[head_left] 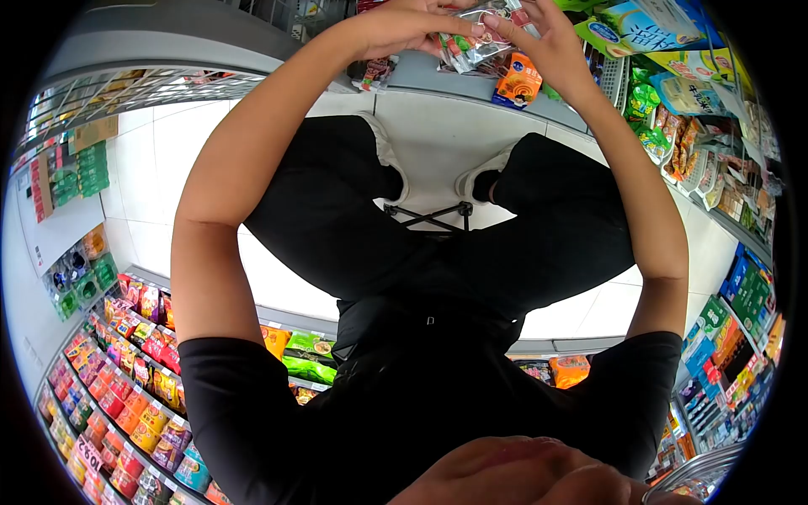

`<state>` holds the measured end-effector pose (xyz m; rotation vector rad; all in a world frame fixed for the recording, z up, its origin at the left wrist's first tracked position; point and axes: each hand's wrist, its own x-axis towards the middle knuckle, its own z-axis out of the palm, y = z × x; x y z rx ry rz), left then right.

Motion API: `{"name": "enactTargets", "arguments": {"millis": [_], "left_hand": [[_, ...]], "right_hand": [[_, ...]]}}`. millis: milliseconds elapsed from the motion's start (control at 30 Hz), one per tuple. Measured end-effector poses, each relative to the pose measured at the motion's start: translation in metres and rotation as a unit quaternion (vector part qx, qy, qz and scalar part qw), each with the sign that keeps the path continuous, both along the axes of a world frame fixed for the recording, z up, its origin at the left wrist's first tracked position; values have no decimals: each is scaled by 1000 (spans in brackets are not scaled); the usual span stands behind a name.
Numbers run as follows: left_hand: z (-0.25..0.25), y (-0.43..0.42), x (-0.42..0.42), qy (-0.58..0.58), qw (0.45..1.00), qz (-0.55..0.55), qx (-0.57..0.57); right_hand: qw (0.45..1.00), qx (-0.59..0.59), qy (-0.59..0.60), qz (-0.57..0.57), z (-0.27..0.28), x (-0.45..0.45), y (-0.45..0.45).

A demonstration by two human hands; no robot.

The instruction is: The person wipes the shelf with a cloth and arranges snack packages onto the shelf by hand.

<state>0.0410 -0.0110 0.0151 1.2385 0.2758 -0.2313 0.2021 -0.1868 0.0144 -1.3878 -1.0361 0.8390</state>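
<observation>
At the top edge of the view, my left hand and my right hand hold a shiny clear-and-silver snack packet with red and green print between them. Both thumbs lie across its upper face, and the other fingers are partly hidden or cut off by the frame. Just below the packet, near my right hand, an orange snack packet rests on the grey shelf edge. A small dark red packet lies on the same shelf, below my left wrist.
Shelves of bright snack bags crowd the right. A wire rack stands at the left. Behind me run shelves of colourful packets. My knees are spread over a folding stool on the white tiled floor.
</observation>
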Motion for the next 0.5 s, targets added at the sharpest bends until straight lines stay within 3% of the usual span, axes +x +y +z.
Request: {"name": "enactTargets", "arguments": {"millis": [167, 300, 500], "left_hand": [[6, 5, -3, -14, 999, 19, -27], [11, 4, -6, -10, 1000, 4, -24], [-8, 12, -8, -11, 999, -14, -27]], "right_hand": [[995, -15, 58, -77, -10, 12, 2], [978, -85, 172, -83, 28, 4, -2], [978, -113, 165, -50, 12, 12, -6]]}}
